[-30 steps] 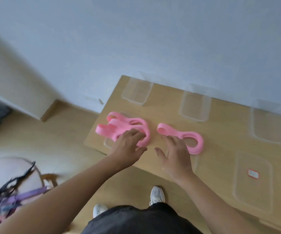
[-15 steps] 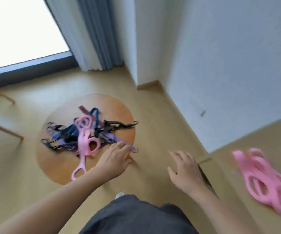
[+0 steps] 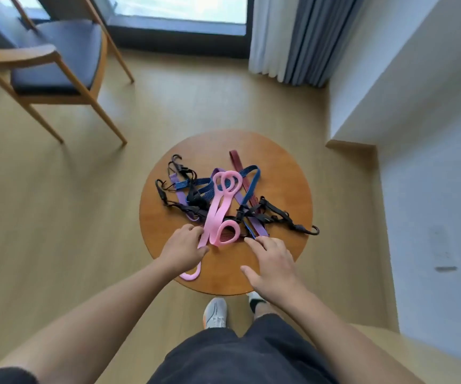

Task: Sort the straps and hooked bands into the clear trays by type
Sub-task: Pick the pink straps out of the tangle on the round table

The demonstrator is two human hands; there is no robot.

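A tangled pile lies on a round wooden table (image 3: 284, 173). On top are long pink straps (image 3: 218, 206) with looped ends. Under them lie black hooked bands (image 3: 279, 214), a purple strap (image 3: 258, 227), a blue strap (image 3: 254, 181) and a maroon strap (image 3: 237, 164). My left hand (image 3: 183, 248) grips the near part of a pink strap, whose end loop sticks out below the hand. My right hand (image 3: 272, 261) reaches with straight fingers to the pile's near edge, its fingertips at the straps. No clear tray is in view.
A wooden chair (image 3: 57, 48) with a dark seat stands at the far left. A grey curtain (image 3: 287, 37) and a window are at the back. A white wall (image 3: 423, 134) runs along the right. My shoe (image 3: 215, 311) is just below the round table.
My view swung left from the desk with trays and pink straps to the round table. Both hands moved onto the pile, and the left hand took hold of a pink strap.
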